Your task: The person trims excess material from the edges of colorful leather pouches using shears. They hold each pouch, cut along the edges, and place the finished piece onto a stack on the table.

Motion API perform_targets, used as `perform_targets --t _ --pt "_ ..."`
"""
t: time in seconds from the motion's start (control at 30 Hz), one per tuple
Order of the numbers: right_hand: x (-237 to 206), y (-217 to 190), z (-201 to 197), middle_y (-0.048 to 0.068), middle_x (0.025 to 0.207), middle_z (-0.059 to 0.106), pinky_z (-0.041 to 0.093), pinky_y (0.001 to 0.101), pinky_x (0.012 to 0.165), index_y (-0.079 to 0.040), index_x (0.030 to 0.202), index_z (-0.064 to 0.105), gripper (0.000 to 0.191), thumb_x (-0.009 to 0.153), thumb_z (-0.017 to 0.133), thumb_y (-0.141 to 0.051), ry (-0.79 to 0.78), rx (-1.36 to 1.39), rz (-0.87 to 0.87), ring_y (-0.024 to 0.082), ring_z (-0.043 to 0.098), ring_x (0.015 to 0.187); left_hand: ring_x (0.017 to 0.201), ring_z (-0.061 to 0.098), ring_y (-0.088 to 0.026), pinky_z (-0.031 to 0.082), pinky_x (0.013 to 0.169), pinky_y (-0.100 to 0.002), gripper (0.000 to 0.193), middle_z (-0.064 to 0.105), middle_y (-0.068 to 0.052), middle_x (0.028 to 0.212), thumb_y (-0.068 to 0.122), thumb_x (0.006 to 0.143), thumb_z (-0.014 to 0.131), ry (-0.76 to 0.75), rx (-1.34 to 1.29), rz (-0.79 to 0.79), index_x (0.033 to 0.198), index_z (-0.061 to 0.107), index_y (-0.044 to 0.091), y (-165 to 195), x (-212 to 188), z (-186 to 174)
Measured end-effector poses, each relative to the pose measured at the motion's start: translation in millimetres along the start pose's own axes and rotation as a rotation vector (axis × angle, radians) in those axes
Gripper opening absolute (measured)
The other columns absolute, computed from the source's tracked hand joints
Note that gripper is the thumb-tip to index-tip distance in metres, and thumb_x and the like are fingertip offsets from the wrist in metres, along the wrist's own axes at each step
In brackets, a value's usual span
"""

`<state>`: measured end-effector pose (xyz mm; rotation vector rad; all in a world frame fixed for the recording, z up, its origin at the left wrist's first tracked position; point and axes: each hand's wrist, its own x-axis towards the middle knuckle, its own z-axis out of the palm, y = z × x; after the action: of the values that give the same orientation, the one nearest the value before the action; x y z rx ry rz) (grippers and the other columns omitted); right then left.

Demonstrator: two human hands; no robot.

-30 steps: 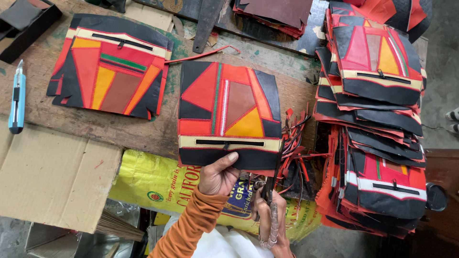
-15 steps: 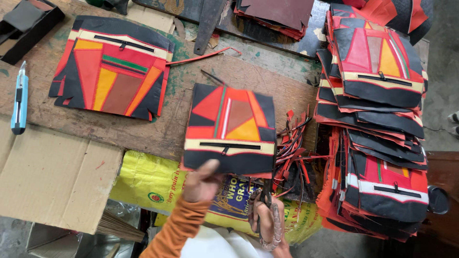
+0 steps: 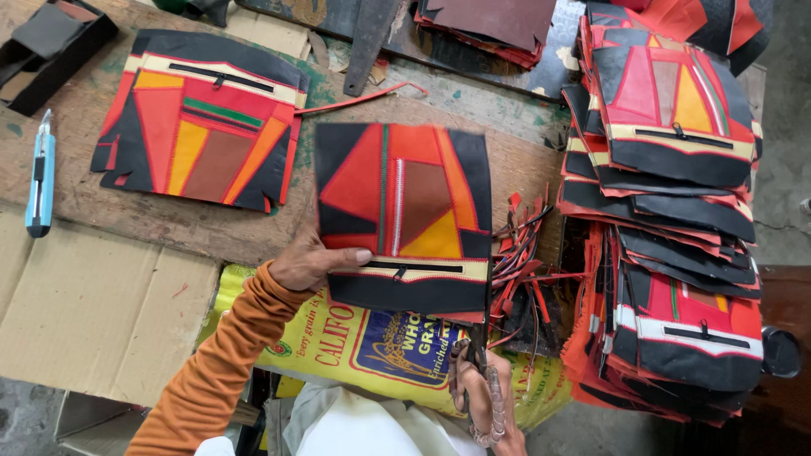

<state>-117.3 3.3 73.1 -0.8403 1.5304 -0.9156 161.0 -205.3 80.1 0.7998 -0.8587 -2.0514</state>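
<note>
Lifted off the desk (image 3: 169,224) since half a second ago, the patchwork panel (image 3: 404,215) is now held up in the air and has been swung a little to the right, its zip strip nearest the person. It is gripped at its left edge by the left hand (image 3: 314,263), thumb laid across the front just above the zip, the other fingers hidden behind. Scissors (image 3: 478,359) are held low in the right hand (image 3: 483,397), fingers closed through the handles, blades pointing up toward the panel's lower edge but not yet touching it, as far as can be told. One like panel (image 3: 203,127) is laid flat at the left of the desk, well apart from the held one. At the right a tall stack (image 3: 667,211) of such panels is piled, and whether these are handled or waiting cannot be told. Red and black offcuts (image 3: 519,253) are heaped between the held panel and the stack, so some trimming is judged done. A blue knife (image 3: 39,173) is left untouched at the far left edge, above the cardboard (image 3: 93,312). A yellow sack (image 3: 338,338) is spread under the hands.
</note>
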Motion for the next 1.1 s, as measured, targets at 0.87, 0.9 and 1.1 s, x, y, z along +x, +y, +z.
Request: perform_targets --t 0.87,0.9,1.1 --pt "-3.8 -27.9 12.8 0.006 0.050 0.053 0.038 0.0313 0.042 0.004 0.073 0.057 0.023 0.079 0.052 -0.017 0.055 -0.091 -0.063 0.016 0.050 0.042 0.110 0.067 -0.017 0.056 0.098 -0.033 0.054 0.072 -0.009 0.122 -0.008 0.080 0.077 -0.107 -0.059 0.025 0.131 0.063 0.000 -17.1 -17.7 -11.7" --pt "-3.4 -26.1 12.6 0.007 0.049 0.052 0.037 0.0317 0.040 0.005 0.071 0.057 0.023 0.078 0.052 -0.016 0.070 -0.092 -0.050 0.017 0.049 0.039 0.112 0.067 -0.017 0.056 0.099 -0.033 0.058 0.071 -0.008 0.124 -0.006 0.079 0.077 -0.099 -0.070 0.013 0.134 0.060 0.001 -14.4 -17.7 -8.5" --pt "-2.8 -22.2 8.6 0.008 0.045 0.056 0.040 0.0310 0.042 0.003 0.070 0.061 0.021 0.077 0.052 -0.014 0.113 -0.160 -0.075 0.015 0.050 0.038 0.123 0.061 -0.013 0.051 0.106 -0.030 0.065 0.063 -0.005 0.137 0.003 0.088 0.072 -0.133 0.086 0.101 0.147 0.046 0.007 1.9 -26.1 1.5"
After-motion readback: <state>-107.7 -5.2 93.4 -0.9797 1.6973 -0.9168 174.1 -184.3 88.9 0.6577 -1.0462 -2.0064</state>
